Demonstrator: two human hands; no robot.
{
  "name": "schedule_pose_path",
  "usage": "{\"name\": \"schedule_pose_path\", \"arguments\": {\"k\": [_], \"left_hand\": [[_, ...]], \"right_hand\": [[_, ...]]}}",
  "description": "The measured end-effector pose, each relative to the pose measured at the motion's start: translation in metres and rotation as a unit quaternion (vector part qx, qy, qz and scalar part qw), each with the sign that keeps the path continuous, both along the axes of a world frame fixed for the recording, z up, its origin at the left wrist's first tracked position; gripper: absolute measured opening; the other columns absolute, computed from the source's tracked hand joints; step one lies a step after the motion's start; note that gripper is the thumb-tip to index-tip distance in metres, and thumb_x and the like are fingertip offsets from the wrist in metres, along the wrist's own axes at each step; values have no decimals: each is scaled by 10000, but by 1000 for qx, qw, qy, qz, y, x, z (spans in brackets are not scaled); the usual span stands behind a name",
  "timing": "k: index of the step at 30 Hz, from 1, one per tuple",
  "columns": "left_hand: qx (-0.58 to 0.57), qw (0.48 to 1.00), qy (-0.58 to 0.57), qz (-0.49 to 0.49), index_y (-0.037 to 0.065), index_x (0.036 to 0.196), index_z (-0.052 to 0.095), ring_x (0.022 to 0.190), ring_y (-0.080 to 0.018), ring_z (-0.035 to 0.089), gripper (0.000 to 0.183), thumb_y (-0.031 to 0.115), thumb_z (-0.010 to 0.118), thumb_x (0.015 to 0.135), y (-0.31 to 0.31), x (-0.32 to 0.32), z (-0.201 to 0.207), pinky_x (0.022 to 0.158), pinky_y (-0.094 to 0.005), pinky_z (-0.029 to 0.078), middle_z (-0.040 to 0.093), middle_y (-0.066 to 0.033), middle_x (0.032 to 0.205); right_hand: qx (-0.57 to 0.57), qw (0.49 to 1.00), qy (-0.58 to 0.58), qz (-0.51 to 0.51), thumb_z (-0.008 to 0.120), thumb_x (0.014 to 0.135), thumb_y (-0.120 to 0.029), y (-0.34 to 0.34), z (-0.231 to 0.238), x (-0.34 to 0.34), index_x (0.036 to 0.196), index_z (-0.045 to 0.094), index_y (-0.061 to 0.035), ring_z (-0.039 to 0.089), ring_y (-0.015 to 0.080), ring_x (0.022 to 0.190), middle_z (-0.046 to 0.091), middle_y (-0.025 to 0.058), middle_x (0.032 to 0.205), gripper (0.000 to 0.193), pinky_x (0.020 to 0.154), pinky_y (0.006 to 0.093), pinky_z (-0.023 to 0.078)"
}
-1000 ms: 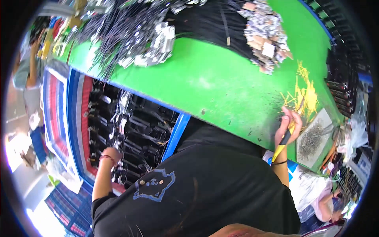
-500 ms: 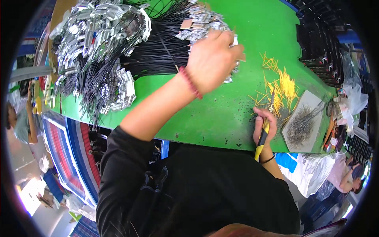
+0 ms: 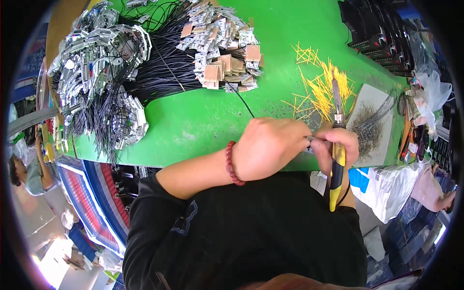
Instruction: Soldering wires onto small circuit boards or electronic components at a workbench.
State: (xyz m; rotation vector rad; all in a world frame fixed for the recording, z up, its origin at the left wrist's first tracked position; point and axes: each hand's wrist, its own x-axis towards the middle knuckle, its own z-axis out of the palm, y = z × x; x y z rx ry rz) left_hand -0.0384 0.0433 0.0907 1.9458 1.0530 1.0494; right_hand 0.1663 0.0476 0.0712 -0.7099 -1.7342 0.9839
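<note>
My right hand [image 3: 344, 144] is wrapped round a soldering iron [image 3: 336, 169] with a yellow and black handle, its metal tip pointing away from me. My left hand [image 3: 275, 145], wearing a red bead bracelet, is closed on a black cable [image 3: 245, 105] that runs back toward the cable pile. Between the fingertips of both hands a small grey piece [image 3: 310, 140] shows, mostly hidden. Beyond the iron lies a heap of thin yellow strands [image 3: 321, 92]. Left of it, small circuit boards [image 3: 227, 65] are stacked at the ends of black cables [image 3: 166, 67].
A pale board [image 3: 382, 125] with dark crumbs and fine wires lies at the right. Metal-ended cable bundles [image 3: 96, 63] fill the left of the green table [image 3: 193, 130]. Black parts [image 3: 377, 36] are stacked at the far right. Other people are at both sides.
My left hand has come from the circuit boards back to my right hand, bringing a black cable. The soldering iron now stands more upright in view, and the fingertips of both hands meet.
</note>
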Motion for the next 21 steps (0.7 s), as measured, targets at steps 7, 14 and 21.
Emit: {"name": "schedule_pose_path", "arguments": {"k": [7,14,21], "left_hand": [[-181,974,46,-127,40,957,685,716,-302,641,162,58,676,797,-30,-56,-10,626,-359,509,667,-120,815],[-203,943,264,-2,50,938,702,842,-309,650,189,86,667,756,-24,-100,-54,757,-392,518,678,-137,928],[45,964,212,153,58,982,688,975,-322,578,243,54,694,740,21,-103,-95,880,-414,465,632,-129,991]], "right_hand": [[-112,967,-30,-226,681,815,48,-23,-29,40,1084,547,-41,476,62,639,555,15,757,314,581,208,397],[-94,985,-140,-24,659,771,85,-38,-70,33,1077,619,-48,596,144,620,616,55,763,335,555,270,457],[36,989,-125,-63,683,736,105,-29,-77,12,1074,614,-43,622,219,597,639,104,749,375,546,300,485]]}}
